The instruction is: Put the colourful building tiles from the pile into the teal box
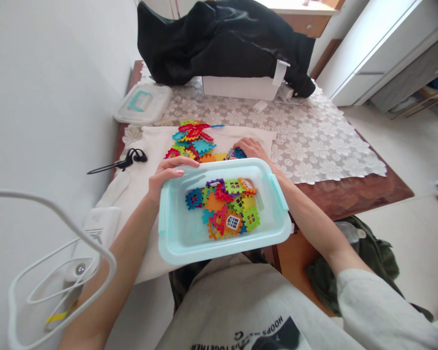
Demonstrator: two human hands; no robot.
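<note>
A light turquoise plastic bin (182,243) is held at the near edge of the table, tilted toward me. Inside it lie several colourful interlocking building pieces (215,203), some with window shapes. My left hand (169,174) grips the bin's far left corner, thumb and fingers over the rim. Beyond the bin's far right side, my right hand (253,148) curls its fingers round blue pieces (238,153) at the cloth; its fingertips are partly hidden. A loose pile of red, teal, green and orange pieces (193,138) lies on the white cloth to the left of that hand.
A clear lid (144,104) with a teal handle lies at the back left. Black earphones (131,158) rest on the cloth's left side. A white cable (58,204) loops at the left. A box (237,88) under a black cover (233,43) stands at the back of the lace-covered table (314,146).
</note>
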